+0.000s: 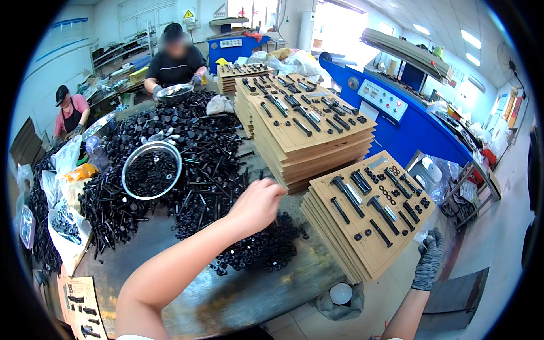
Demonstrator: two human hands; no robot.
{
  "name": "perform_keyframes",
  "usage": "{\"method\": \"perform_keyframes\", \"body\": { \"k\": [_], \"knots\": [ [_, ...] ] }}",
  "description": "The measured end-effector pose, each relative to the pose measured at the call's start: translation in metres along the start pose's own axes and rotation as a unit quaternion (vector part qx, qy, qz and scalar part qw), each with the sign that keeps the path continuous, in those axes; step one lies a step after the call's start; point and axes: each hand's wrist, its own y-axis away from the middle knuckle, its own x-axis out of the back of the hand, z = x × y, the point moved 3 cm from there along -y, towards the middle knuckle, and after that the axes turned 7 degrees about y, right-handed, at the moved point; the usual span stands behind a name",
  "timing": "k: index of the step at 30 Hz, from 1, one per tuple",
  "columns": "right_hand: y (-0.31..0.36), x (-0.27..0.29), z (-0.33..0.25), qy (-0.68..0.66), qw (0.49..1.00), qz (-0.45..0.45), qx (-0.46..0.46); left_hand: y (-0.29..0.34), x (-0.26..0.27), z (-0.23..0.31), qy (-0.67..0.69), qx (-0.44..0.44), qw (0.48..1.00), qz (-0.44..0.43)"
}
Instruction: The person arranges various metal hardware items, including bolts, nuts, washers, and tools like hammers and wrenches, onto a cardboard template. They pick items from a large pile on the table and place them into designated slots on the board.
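Note:
My bare left hand (258,207) is over the table, just left of the nearer board stack, its fingers curled together. Whatever may be in those fingers is hidden. Below it lies a heap of small black nuts (258,249). My right hand (429,260), in a grey glove, is beside the right edge of the nearer stack, fingers partly stretched and nothing seen in them. The top brown board (340,232) of that stack carries black bolts (381,232), nuts, washers and silver-shanked bolts (352,194) in rows.
A taller stack of boards (317,164) with similar bolts stands behind. Black bolts (198,136) cover the table's left, around a metal bowl (152,195) of small parts. Two people (175,62) work across the table. A blue machine (408,122) stands at right.

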Motion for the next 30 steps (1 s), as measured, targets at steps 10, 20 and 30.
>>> {"method": "perform_keyframes", "body": {
  "k": [10, 20, 30],
  "knots": [
    [0.271, -0.174, -0.137, 0.024, 0.928, -0.317, 0.193, 0.288, 0.171, -0.021, 0.025, 0.253, 0.964, 0.075],
    [0.605, -0.289, -0.055, 0.057, 0.602, -0.778, 0.168, 0.607, 0.338, -0.088, -0.094, 0.355, 0.880, 0.301],
    [0.891, -0.341, -0.053, 0.025, 0.389, -0.917, 0.087, 1.040, 0.469, -0.172, -0.453, 0.623, 0.615, 0.170]
  ]
}}
